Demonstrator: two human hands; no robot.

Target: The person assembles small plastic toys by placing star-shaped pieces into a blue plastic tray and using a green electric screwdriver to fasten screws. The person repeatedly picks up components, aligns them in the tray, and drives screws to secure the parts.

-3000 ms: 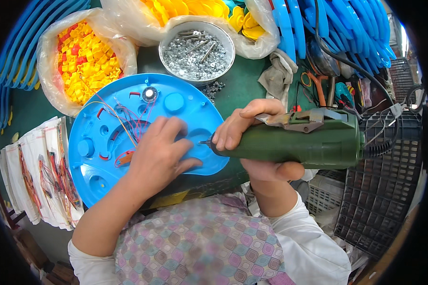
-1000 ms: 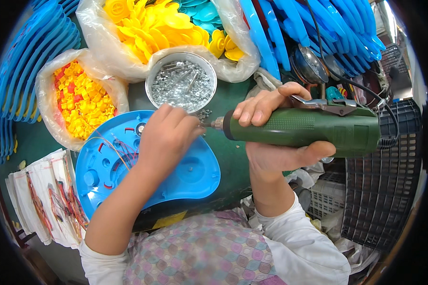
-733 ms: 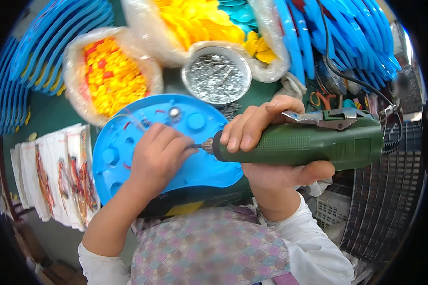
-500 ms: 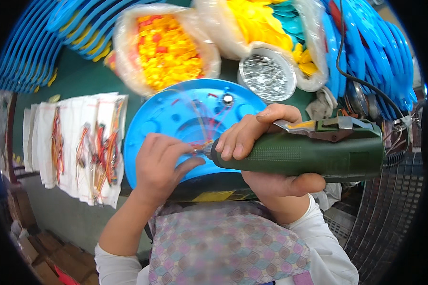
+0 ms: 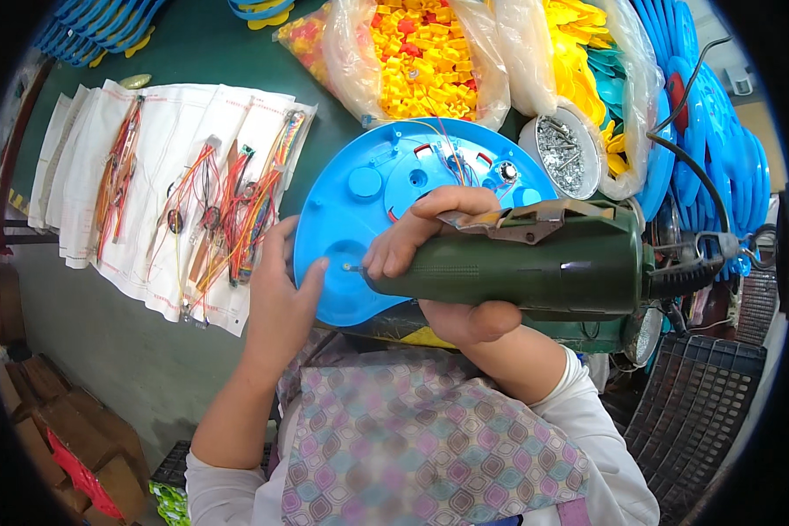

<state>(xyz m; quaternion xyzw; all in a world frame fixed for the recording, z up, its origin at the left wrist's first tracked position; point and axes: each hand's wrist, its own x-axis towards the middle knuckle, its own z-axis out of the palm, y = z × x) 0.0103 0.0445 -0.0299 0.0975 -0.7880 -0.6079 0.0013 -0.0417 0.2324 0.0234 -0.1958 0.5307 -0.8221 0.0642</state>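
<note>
A green power screwdriver lies across the picture with my right hand closed around it. Its bit points left, into a round recess near the left end of a blue plastic shell. A small metal spot, perhaps a screw head, shows at the bit's tip. My left hand grips the shell's left rim, thumb on top and fingers over the outer edge. Thin wires and a round metal part sit toward the shell's far right. The tool and my right hand hide its near right part.
On the left, white sheets carry several wire bundles. Behind the shell stand a bag of yellow and red parts and a white tub of screws. Stacked blue shells and the tool's cable are right.
The bit has moved from the wired middle of the shell to the recess at its left end. My left hand has shifted from beside the bit to the left rim. The whole view has shifted.
</note>
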